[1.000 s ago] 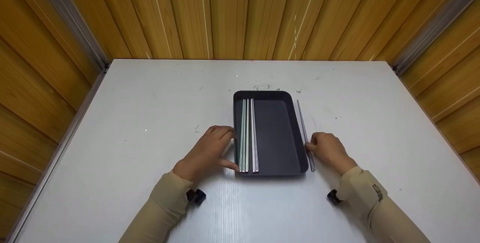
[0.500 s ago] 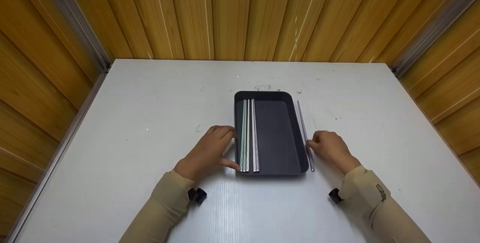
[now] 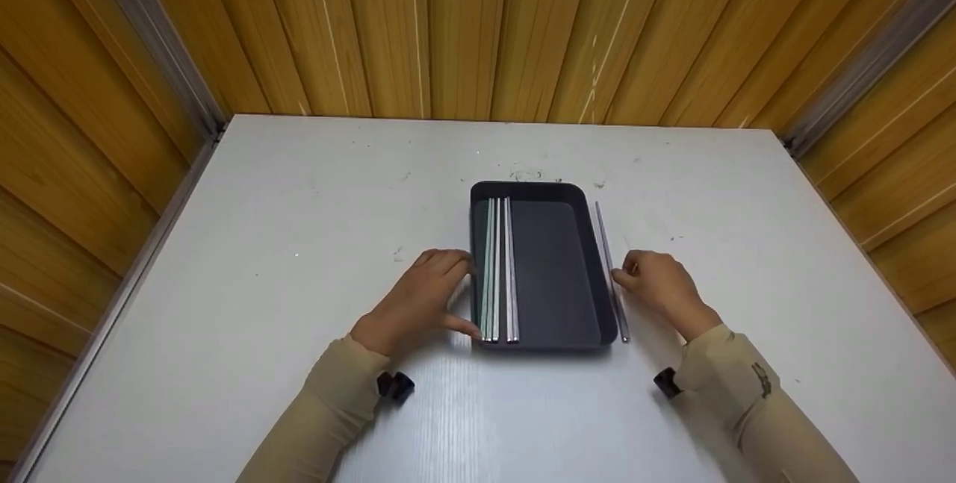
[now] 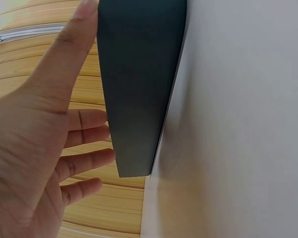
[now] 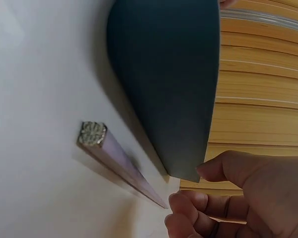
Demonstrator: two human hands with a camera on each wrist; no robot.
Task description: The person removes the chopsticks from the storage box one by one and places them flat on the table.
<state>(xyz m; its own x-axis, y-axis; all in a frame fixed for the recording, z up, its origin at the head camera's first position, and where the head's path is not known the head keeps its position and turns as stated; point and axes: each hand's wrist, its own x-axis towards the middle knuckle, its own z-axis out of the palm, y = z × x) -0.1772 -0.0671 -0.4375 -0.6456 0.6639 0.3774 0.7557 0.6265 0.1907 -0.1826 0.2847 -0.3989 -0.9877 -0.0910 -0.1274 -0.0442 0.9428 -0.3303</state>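
- The left hand [image 3: 418, 293] is spread, thumb well apart from the fingers. Its fingertips meet the left wall of the dark tray [image 3: 556, 281], and its thumb tip is at the near left corner.
- The right hand [image 3: 657, 285] is on the opposite side, fingers loosely curled and thumb parted from them; in its wrist view the gap between them shows nothing gripped.
- Closest to that right hand is a loose stick [image 3: 605, 240], pale purple, lying on the table just outside the tray's right wall — between tray and hand. Whether the fingertips touch it I cannot tell.
- The stick runs lengthwise beside the tray, slightly slanted; its far end reaches past the hand and its blunt near end lies by the tray's near right corner.
- Inside the tray, along the left wall and nearer the left hand, lie greenish sticks [image 3: 488, 274] and, beside them, silvery sticks [image 3: 497, 274].
- A little to their right — a narrow strip of tray floor between — lie pale sticks [image 3: 511, 274], pointing the same way.
- Beige sleeves [image 3: 728, 367] cover both forearms, with a small black device [image 3: 402, 387] at each wrist.
- Under everything is the white table [image 3: 224, 319], with yellow-brown wood-grain panels [image 3: 455, 35] around it.
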